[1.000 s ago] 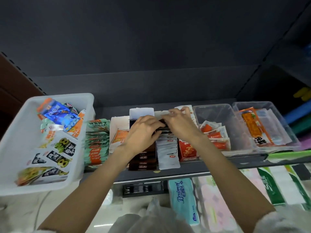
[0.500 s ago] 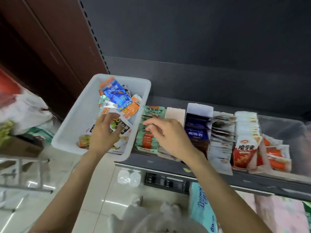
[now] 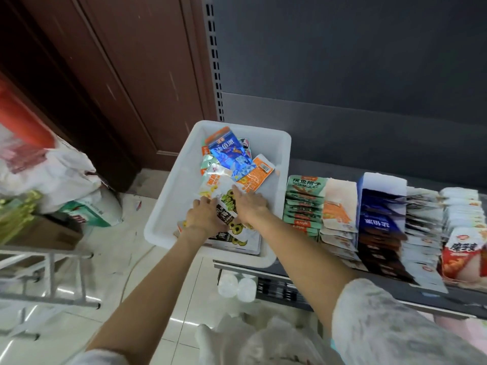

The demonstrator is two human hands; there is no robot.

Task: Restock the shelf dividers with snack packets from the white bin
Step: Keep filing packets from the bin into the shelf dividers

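Observation:
The white bin [image 3: 168,206] stands on the shelf's left end and holds loose snack packets. A blue packet [image 3: 229,156] and an orange one [image 3: 254,177] lie at its far end, and black-and-white packets with yellow rings [image 3: 230,200] lie nearer. Both hands are inside the bin. My left hand [image 3: 205,217] curls round a black-and-white packet [image 3: 225,216]. My right hand [image 3: 250,204] lies beside it, fingers stretched flat on the packets. Right of the bin stand the divider rows: green packets [image 3: 303,204], orange-white packets [image 3: 337,209], dark blue packets [image 3: 382,217], pale packets [image 3: 421,222].
A red packet [image 3: 461,256] stands at the shelf's right front. White plastic bags [image 3: 52,169], a cardboard box [image 3: 52,233] and a metal rack [image 3: 47,272] crowd the floor on the left. A brown door [image 3: 118,75] lies behind. Two bottle tops [image 3: 237,285] sit under the shelf edge.
Both hands left the middle divider rows and went left into the bin, the left first, the right following from the green row. The view swung left.

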